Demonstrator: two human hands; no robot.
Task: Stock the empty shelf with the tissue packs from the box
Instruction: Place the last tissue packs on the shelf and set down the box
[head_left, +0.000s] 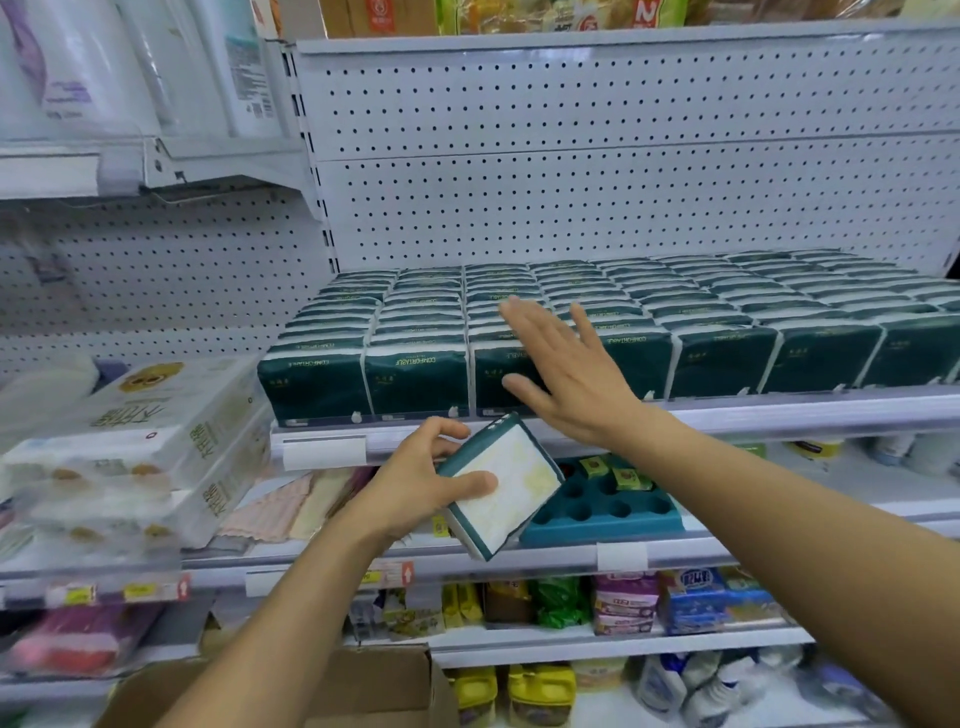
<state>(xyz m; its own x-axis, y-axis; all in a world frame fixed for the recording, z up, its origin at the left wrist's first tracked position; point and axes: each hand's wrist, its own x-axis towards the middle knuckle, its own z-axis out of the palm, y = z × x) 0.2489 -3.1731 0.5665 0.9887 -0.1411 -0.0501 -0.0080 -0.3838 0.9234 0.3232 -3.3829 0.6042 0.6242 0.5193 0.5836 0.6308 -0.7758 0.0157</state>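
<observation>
My left hand (418, 480) grips one tissue pack (504, 483), dark green with a white face, tilted, just below the shelf's front rail (779, 413). The shelf holds several rows of dark green tissue packs (649, 312), filling it from left to right in one layer. My right hand (563, 371) hovers with fingers spread in front of the front-row packs near the middle-left; whether it touches them I cannot tell. The cardboard box (374, 686) sits low at the bottom, its flaps showing between my arms.
White pegboard (623, 156) backs the shelf with free height above the packs. Bundled tissue boxes (150, 441) stand on the left bay. A teal tray with round holes (608, 504) lies on the shelf below. Lower shelves hold assorted packets and bottles.
</observation>
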